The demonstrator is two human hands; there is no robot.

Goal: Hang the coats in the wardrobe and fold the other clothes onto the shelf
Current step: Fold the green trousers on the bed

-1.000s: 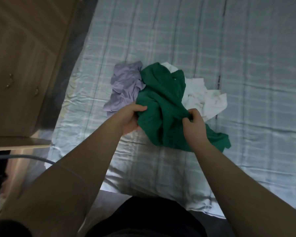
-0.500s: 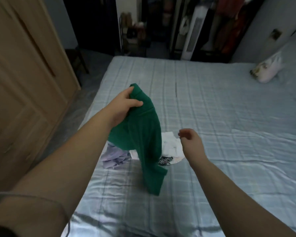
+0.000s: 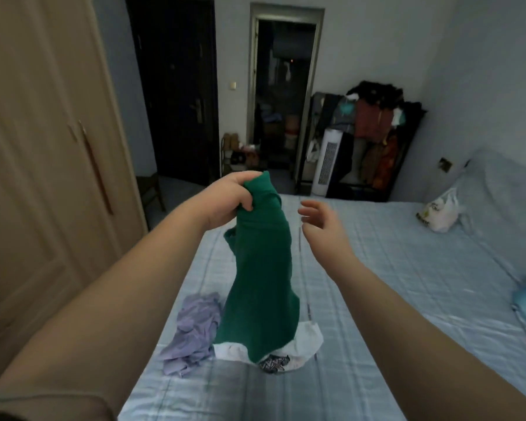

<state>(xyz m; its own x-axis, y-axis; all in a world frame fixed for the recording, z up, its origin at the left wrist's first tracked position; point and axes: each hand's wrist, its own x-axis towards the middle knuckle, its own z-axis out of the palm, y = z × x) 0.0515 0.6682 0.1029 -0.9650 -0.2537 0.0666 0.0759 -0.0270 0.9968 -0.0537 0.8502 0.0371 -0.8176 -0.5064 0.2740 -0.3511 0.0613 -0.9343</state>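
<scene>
the person's left hand (image 3: 225, 202) has its fingers (image 3: 246, 204) curled tight round the top edge of a green garment (image 3: 261, 284), holding it up in front of the body so that it hangs in a long twisted drape. its lower end comes down in front of the small heap on the bed (image 3: 392, 284); whether it touches the heap or hangs just clear cannot be told from this view. the right hand (image 3: 322, 226) is just beside the garment's upper part, apart from it, with fingers (image 3: 308, 208) spread and loosely bent and nothing in them. below the green cloth lie a white garment (image 3: 308, 338) and a small dark patterned piece (image 3: 274, 363), with a lilac garment (image 3: 195, 326) crumpled at their left side. the wooden wardrobe (image 3: 43, 147) stands along the left of the bed with its doors closed. the step in hand looks like sorting out one piece from the heap: lifting it to see what it is. it looks like a soft knitted top rather than a coat, though the bunching hides its cut, so it probably belongs with the folded things. the next move calls for the free right hand to take a second hold on the top edge so the two hands can draw the cloth open and flat.
</scene>
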